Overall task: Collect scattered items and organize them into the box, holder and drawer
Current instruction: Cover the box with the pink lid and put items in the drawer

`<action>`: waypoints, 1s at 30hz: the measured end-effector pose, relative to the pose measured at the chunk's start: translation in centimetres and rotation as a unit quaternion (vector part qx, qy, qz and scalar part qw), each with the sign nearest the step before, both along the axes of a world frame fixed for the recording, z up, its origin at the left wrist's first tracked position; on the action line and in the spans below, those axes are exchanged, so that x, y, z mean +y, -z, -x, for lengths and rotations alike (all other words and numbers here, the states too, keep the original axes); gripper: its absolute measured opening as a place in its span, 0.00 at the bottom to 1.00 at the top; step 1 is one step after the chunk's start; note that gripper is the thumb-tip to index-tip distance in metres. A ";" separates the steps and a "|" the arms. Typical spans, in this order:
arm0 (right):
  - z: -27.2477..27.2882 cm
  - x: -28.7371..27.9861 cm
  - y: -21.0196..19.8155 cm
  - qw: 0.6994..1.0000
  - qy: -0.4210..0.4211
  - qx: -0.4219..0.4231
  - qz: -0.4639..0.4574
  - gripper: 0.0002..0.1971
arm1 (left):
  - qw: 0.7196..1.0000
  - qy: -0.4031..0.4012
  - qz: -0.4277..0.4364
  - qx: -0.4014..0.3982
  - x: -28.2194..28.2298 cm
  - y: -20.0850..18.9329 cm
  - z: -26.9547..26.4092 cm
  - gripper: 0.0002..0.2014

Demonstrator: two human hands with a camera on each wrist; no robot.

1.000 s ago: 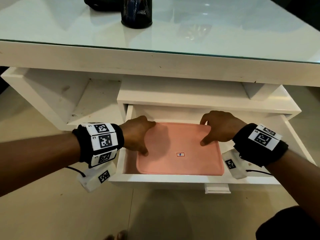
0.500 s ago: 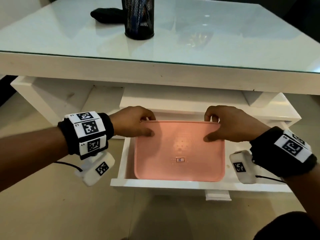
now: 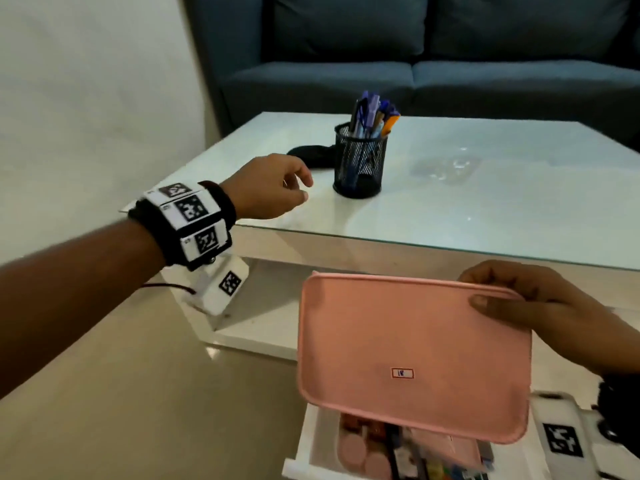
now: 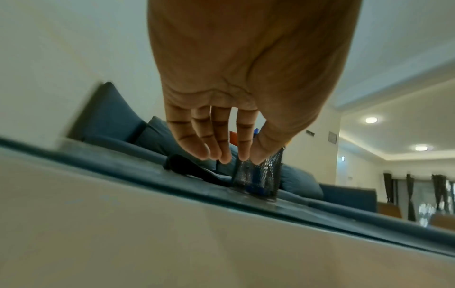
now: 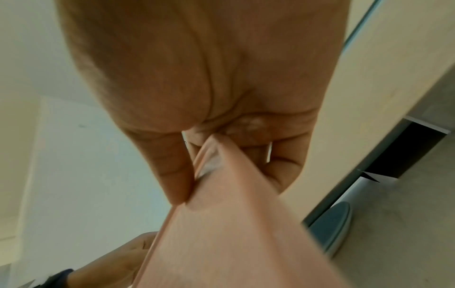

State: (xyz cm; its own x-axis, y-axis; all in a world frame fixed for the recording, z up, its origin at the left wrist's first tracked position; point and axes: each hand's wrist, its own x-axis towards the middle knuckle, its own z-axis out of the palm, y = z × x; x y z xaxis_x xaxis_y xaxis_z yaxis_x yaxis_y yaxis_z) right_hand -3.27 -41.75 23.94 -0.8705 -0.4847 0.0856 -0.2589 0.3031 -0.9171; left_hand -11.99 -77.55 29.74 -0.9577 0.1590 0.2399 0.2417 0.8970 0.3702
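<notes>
My right hand [image 3: 512,299] grips the far right corner of a pink box lid [image 3: 412,355], thumb on top and fingers behind, and holds it tilted above the open white drawer [image 3: 301,455]. In the right wrist view the pink lid [image 5: 221,224] runs out from between thumb and fingers. Under the lid a pink box [image 3: 360,455] with several small items sits in the drawer. My left hand [image 3: 277,188] hovers over the glass table [image 3: 485,202], fingers loosely curled and empty, just left of a black mesh pen holder [image 3: 360,164] full of pens. In the left wrist view the fingertips [image 4: 221,154] hang near the holder [image 4: 258,175].
A black cloth-like item [image 3: 311,154] lies on the table behind my left hand, also the dark shape [image 4: 192,169] in the left wrist view. A dark blue sofa [image 3: 415,64] stands behind the table. A white lower shelf [image 3: 277,327] sits under the tabletop, with beige floor [image 3: 138,410] to the left.
The lid has come up off the box in the drawer, now held by my right hand alone. My left hand let go and moved up to the tabletop beside the pen holder. The view tilted up.
</notes>
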 end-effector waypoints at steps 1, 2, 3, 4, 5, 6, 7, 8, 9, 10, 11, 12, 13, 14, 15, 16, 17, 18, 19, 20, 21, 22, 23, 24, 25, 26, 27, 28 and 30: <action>0.1 0.2 0.4 1.000 0.018 -0.007 0.014 0.07 | 0.998 -0.002 0.056 0.008 -0.3 -0.2 1.4 0.12; 0.1 0.3 0.7 0.999 0.033 -0.010 0.020 0.06 | 0.994 -0.006 0.111 0.001 -0.5 -0.4 3.0 0.15; 0.2 0.6 0.9 0.999 0.045 -0.011 0.021 0.06 | 0.987 -0.010 0.162 -0.015 -0.6 -0.4 4.6 0.17; 0.0 0.8 1.0 0.998 0.053 -0.011 0.020 0.07 | 0.978 -0.014 0.205 -0.036 -0.6 -0.4 5.9 0.19; 0.0 1.1 1.0 0.998 0.060 -0.006 0.020 0.07 | 0.970 -0.016 0.237 -0.051 -0.4 -0.4 7.3 0.21; -0.1 1.4 1.0 0.998 0.066 0.000 0.017 0.07 | 0.964 -0.017 0.256 -0.066 -0.3 -0.3 8.4 0.22; -0.2 1.7 1.1 0.997 0.073 0.006 0.012 0.08 | 0.959 -0.021 0.271 -0.080 0.0 -0.4 9.2 0.23; -0.2 2.1 1.2 0.997 0.081 0.011 0.008 0.08 | 0.952 -0.028 0.290 -0.094 0.3 -0.4 10.1 0.22; -0.1 2.4 1.3 0.996 0.087 0.013 0.005 0.08 | 0.942 -0.038 0.313 -0.113 0.4 -0.5 10.8 0.22; -0.1 2.8 1.5 0.996 0.091 0.015 0.001 0.08 | 0.931 -0.044 0.333 -0.140 0.7 -0.6 11.5 0.21; -0.1 3.1 1.7 0.995 0.094 0.016 -0.003 0.09 | 0.921 -0.042 0.348 -0.169 0.7 -0.7 12.0 0.20; -0.2 3.4 1.8 0.995 0.095 0.018 -0.005 0.09 | 0.915 -0.033 0.357 -0.188 0.6 -0.6 12.5 0.19; -0.1 3.5 1.9 0.995 0.098 0.021 -0.005 0.09 | 0.911 -0.026 0.363 -0.195 0.5 -0.6 12.7 0.18; -0.1 3.6 1.9 0.995 0.099 0.024 -0.006 0.09 | 0.913 -0.024 0.360 -0.192 0.4 -0.7 12.7 0.17; 0.0 3.6 2.0 0.995 0.099 0.027 -0.008 0.09 | 0.919 -0.033 0.347 -0.185 0.3 -0.9 12.5 0.17; 0.0 3.7 2.1 0.995 0.099 0.032 -0.013 0.09 | 0.924 -0.044 0.338 -0.174 0.2 -1.2 12.1 0.16; 0.1 3.7 2.2 0.994 0.099 0.039 -0.020 0.09 | 0.928 -0.052 0.334 -0.159 0.2 -1.8 11.3 0.16; 0.2 3.7 2.4 0.994 0.099 0.047 -0.026 0.10 | 0.933 -0.054 0.329 -0.135 -0.2 -2.3 10.1 0.16; 0.5 3.7 2.5 0.993 0.103 0.056 -0.025 0.10 | 0.939 -0.047 0.325 -0.100 -0.6 -3.0 8.8 0.15; 0.6 3.5 2.6 0.992 0.107 0.062 -0.019 0.09 | 0.944 -0.037 0.321 -0.061 -1.1 -3.4 7.2 0.14; 0.9 3.4 2.7 0.992 0.109 0.066 -0.012 0.09 | 0.949 -0.034 0.312 -0.027 -1.6 -3.9 5.4 0.11; 1.1 3.4 2.8 0.992 0.106 0.070 -0.007 0.09 | 0.954 -0.034 0.298 0.005 -2.0 -4.2 3.7 0.09; 1.3 3.2 2.9 0.992 0.104 0.070 -0.003 0.09 | 0.958 -0.041 0.283 0.030 -2.4 -4.4 1.9 0.09; 1.6 3.1 2.9 0.992 0.103 0.071 -0.002 0.10 | 0.962 -0.053 0.262 0.050 -2.8 -4.6 0.5 0.09; 1.9 2.9 2.9 0.992 0.101 0.069 0.001 0.10 | 0.968 -0.068 0.233 0.065 -3.3 -4.8 -0.8 0.08; 2.1 2.7 3.0 0.993 0.102 0.066 0.009 0.10 | 0.973 -0.080 0.201 0.078 -3.8 -4.9 -1.7 0.07; 2.4 2.5 3.0 0.993 0.102 0.062 0.022 0.10 | 0.977 -0.086 0.171 0.090 -4.2 -4.9 -2.4 0.07; 2.6 2.2 2.9 0.993 0.100 0.059 0.036 0.09 | 0.980 -0.086 0.147 0.100 -4.5 -4.6 -3.3 0.07; 2.6 1.7 2.8 0.992 0.099 0.058 0.050 0.09 | 0.984 -0.061 0.122 0.114 -4.4 -3.6 -5.0 0.10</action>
